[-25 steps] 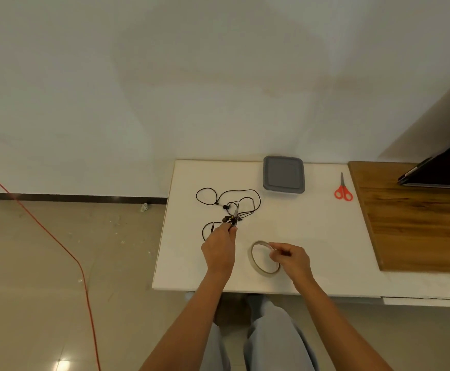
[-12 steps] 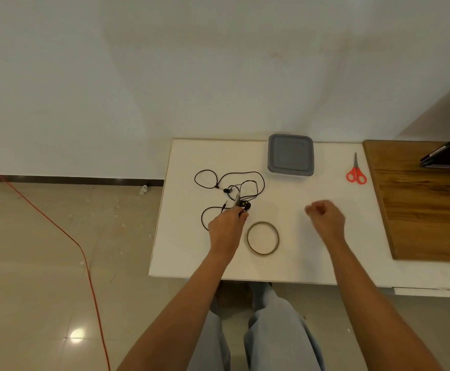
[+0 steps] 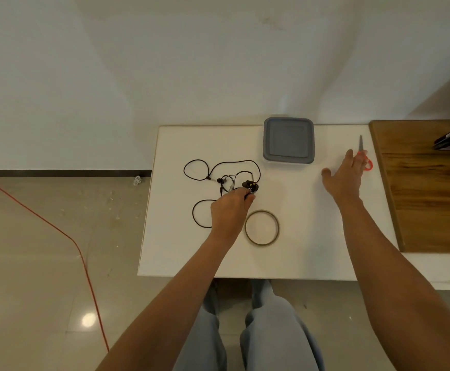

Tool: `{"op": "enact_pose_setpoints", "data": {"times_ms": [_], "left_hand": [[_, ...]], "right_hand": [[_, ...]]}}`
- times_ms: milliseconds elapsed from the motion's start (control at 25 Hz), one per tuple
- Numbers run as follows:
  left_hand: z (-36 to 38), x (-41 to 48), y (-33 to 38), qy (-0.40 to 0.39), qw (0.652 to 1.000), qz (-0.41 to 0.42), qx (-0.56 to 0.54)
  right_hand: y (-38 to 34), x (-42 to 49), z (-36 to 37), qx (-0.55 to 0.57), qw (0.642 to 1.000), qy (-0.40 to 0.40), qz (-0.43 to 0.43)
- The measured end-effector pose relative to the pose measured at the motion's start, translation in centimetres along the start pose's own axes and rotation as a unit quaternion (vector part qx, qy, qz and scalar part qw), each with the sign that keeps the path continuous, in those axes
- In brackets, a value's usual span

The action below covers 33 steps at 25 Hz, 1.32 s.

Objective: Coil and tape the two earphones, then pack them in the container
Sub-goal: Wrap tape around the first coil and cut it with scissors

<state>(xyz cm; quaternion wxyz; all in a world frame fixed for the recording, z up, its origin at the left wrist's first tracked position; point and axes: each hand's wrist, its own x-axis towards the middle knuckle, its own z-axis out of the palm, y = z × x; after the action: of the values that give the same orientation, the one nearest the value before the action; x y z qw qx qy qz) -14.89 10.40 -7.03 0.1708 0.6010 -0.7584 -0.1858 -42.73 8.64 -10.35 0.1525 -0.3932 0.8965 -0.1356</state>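
Left hand is pinching black earphone cables. Right hand, spread empty, is hovering over red-handled scissors; hooking both loops seems best.

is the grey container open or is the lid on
Shut: the container has its grey lid seated across the whole top, and nothing of the inside shows.

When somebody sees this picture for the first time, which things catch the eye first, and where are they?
Tangled black earphones lie on the left of the white table, where the left hand grips them. The right hand reaches, fingers straight, to the red scissors at the right edge; a grey container stands at the far edge.
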Motion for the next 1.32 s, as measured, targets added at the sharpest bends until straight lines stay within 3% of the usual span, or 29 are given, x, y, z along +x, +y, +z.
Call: {"op": "enact_pose_setpoints", "data": {"times_ms": [200,360,480,680,880,1040,1200,1320], "left_hand": [[0.7,0.7,0.2,0.029,0.997,0.057,0.052],[0.3,0.5,0.8,0.004,0.998,0.041,0.042],[-0.3,0.2,1.3,-0.04,0.998,0.016,0.055],[-1.7,-0.2,0.7,-0.069,0.995,-0.021,0.07],[-2.8,-1.4,-0.3,-0.077,0.991,-0.077,0.073],[-3.6,-2.2,-1.0,-0.074,0.987,-0.138,0.032],[-4.2,-2.6,-2.0,-0.076,0.98,-0.184,-0.004],[-4.9,-3.0,-2.1,-0.074,0.976,-0.204,-0.032]], "right_hand": [[0.7,0.3,0.4,-0.01,0.999,-0.032,0.013],[0.2,-3.7,1.6,0.022,0.994,0.096,-0.038],[0.0,-7.1,2.1,0.068,0.99,0.121,-0.025],[-0.1,-10.2,0.4,0.213,0.974,0.055,0.052],[-0.6,-12.3,0.5,0.108,0.994,0.006,0.016],[-1.3,-14.6,1.6,0.091,0.995,-0.036,-0.008],[-1.6,-16.4,2.0,0.071,0.997,-0.023,-0.017],[-1.7,-17.2,1.5,0.092,0.995,-0.009,0.027]]}}
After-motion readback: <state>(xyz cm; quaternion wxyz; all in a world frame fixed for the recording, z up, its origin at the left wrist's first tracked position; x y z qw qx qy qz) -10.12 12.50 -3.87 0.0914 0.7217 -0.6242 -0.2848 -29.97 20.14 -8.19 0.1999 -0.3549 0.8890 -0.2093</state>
